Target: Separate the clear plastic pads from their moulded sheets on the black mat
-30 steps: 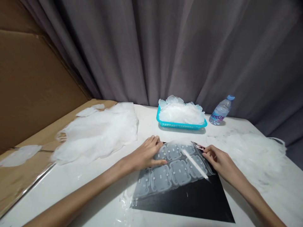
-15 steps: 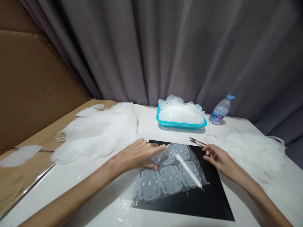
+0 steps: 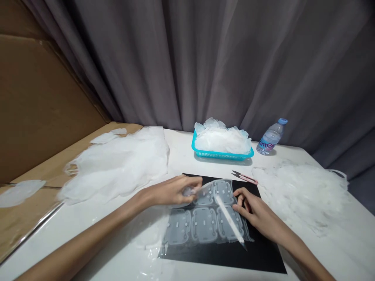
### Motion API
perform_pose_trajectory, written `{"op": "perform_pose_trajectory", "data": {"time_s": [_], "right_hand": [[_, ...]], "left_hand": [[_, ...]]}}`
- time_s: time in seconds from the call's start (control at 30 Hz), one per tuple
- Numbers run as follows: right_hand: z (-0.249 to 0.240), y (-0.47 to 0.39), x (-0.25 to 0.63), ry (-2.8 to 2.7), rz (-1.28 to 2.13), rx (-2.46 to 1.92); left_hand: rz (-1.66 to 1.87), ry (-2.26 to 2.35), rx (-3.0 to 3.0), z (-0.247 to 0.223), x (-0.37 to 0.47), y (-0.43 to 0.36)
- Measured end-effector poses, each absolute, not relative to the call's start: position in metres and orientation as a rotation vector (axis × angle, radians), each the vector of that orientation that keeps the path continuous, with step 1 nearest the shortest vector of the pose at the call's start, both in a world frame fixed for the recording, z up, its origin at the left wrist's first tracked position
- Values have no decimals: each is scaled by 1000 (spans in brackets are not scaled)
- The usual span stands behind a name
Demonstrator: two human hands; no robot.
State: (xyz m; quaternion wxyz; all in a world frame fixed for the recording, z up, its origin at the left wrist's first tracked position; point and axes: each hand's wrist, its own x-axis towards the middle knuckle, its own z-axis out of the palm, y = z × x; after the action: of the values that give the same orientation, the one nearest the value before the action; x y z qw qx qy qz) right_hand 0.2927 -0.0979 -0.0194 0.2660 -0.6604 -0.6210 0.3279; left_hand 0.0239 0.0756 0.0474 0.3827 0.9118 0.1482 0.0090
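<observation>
A clear plastic sheet with several rounded moulded shapes lies over a black mat. My left hand pinches a bunched part of the sheet at its upper left. At the sheet's right edge, my right hand has its fingers curled close to the plastic; whether they grip it cannot be made out. A white pen rests slantwise on the sheet, its tip towards the lower right. Small pink-handled snips lie at the mat's top edge, beyond my right hand.
Behind the mat stands a turquoise basket heaped with translucent pieces, beside a water bottle. White piles lie left and right. Cardboard rises at the left; a grey curtain hangs behind.
My right hand has moved left from the snips to the sheet's edge. My left hand has closed on the plastic. The sheet and pen have shifted slightly left and down in view.
</observation>
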Motion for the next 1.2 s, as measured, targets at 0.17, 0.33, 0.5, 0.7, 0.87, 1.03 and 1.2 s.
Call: {"op": "perform_pose_trajectory", "data": {"time_s": [0.17,0.33,0.5,0.7,0.87,1.03,1.2], "right_hand": [[-12,-95,295,-1641,899,-1692],[-20,-87,302,-1497,925,-1657],[-16,-94,277,-1707,712,-1784],[-4,-102,253,-1691,764,-1613],[-5,-101,251,-1249,1336,-1196],[-17,-100,236,-1096,1372,-1342],[-11,-102,232,-1494,956,-1551]], "left_hand": [[34,349,2294,55,22,71],[2,254,2446,61,26,61],[5,113,2507,64,28,56],[47,102,2538,61,26,58],[84,148,2507,59,24,64],[103,83,2340,59,26,68],[92,141,2172,54,29,69]]}}
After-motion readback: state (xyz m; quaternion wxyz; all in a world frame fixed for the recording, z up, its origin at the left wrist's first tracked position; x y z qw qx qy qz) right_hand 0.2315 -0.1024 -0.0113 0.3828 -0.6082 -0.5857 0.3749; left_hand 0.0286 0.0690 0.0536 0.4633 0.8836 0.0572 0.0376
